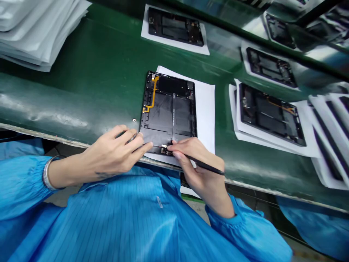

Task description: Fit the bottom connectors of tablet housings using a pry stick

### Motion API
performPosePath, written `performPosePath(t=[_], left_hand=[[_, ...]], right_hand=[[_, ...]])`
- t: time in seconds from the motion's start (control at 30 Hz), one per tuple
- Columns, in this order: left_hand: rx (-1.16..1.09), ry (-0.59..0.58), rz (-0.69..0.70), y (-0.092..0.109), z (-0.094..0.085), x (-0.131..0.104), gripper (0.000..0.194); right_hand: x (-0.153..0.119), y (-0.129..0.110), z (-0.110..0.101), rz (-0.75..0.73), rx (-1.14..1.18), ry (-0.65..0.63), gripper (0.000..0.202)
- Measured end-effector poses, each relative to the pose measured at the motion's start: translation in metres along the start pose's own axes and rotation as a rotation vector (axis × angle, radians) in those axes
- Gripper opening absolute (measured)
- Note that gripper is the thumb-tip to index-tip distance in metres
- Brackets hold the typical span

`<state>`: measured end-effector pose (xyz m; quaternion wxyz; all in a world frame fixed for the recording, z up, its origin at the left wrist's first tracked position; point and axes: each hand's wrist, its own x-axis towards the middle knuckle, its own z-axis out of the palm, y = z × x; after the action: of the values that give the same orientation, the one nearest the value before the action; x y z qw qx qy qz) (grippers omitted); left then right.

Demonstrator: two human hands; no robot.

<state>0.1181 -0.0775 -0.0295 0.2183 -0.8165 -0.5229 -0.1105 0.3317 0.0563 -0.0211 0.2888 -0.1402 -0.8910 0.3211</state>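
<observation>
An opened tablet housing [160,120] lies on white paper sheets [205,109], its inside facing up. An orange flex cable [154,95] runs along its upper left side. My right hand [200,160] pinches slim black tweezers [205,166], their tip at a small circuit part [164,149] by the housing's near edge; the fingers partly hide the tip. My left hand [120,149] rests at the near left corner, fingers spread and touching the housing. Something dark shows between its fingers, too small to make out. A small metal piece [134,119] lies left of the housing.
A thick stack of white sheets [40,32] stands at the far left of the green table [109,54]. More tablet housings lie on paper at the back [176,27] and right [272,112]. Layered sheets with dark panels [329,142] fill the right edge.
</observation>
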Motion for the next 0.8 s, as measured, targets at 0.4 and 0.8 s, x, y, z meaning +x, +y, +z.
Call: performPosePath(t=[0.4, 0.8], left_hand=[[-0.068, 0.058, 0.053, 0.002, 0.004, 0.003, 0.027], [-0.970, -0.192, -0.545, -0.098, 0.001, 0.036, 0.066]], right_hand=[[-0.009, -0.009, 0.005, -0.093, -0.140, -0.111, 0.015], [0.008, -0.018, 0.040, 0.211, 0.369, 0.401, 0.020]])
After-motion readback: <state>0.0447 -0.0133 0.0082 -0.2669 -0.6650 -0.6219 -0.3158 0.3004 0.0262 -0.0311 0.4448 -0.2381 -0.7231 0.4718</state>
